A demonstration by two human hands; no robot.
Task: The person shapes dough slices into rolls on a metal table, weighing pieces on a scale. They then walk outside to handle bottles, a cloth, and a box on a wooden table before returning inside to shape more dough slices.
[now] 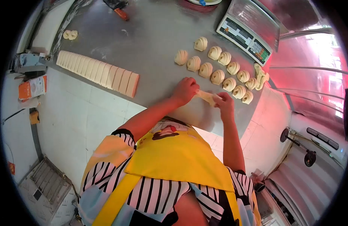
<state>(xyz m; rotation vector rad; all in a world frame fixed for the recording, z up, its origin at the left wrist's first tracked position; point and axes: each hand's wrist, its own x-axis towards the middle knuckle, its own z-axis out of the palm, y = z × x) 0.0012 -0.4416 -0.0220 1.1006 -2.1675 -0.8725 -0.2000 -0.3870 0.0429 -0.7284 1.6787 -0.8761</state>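
A pale strip of dough point(206, 97) is stretched between my two hands above the front part of the metal table. My left hand point(185, 91) pinches its left end, fingers closed. The other end is gripped by my right hand point(224, 104), close to the table's front edge. Just beyond my hands, coiled dough rolls point(217, 77) stand in slanting rows. To the left lies a long row of cut dough strips point(97, 73), side by side. A loose lump of dough point(261, 77) rests at the right end of the rolls.
A digital scale point(243, 35) stands at the back right. A scraper with an orange handle point(121, 14) lies at the far side of the metal table point(151, 41). A small twisted dough piece point(70, 35) sits far left. Part of a red-rimmed bowl point(202, 6) shows at the top.
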